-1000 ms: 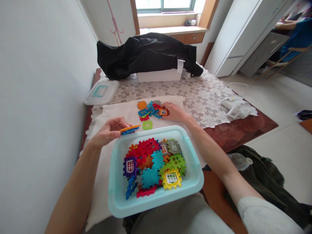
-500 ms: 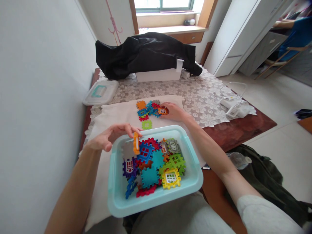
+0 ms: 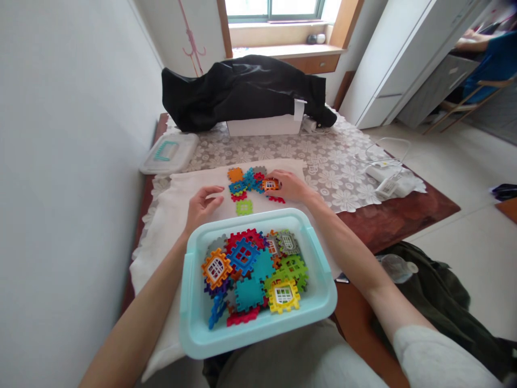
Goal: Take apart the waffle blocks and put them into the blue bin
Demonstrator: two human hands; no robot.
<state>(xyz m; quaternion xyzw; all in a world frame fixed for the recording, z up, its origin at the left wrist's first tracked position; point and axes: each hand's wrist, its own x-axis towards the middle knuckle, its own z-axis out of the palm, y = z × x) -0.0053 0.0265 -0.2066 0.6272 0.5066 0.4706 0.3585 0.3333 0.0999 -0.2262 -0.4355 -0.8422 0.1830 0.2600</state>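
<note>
My left hand (image 3: 205, 207) is empty, its fingers apart, above the white cloth just beyond the box's far left corner. My right hand (image 3: 288, 186) has thumb and fingers closed on an orange interlocking tile (image 3: 271, 184) with a white window, at the right of a small group of tiles. In that group are a plain orange tile (image 3: 235, 174) and several blue, red and grey ones. A light green tile (image 3: 244, 207) lies nearer me. The light-blue box (image 3: 258, 345) holds several coloured tiles, among them an orange window tile (image 3: 217, 269) on top at left.
A white cloth (image 3: 173, 210) covers part of the lace-covered table. A clear lid (image 3: 169, 154) lies at the back left. Black fabric (image 3: 250, 89) drapes over a white box (image 3: 264, 126) behind. White devices (image 3: 390, 180) sit at right. Another person (image 3: 488, 59) is far right.
My left hand has let go of an orange window tile, which now lies in the box, and has moved forward and right, over the cloth. My right hand stays nearly in place.
</note>
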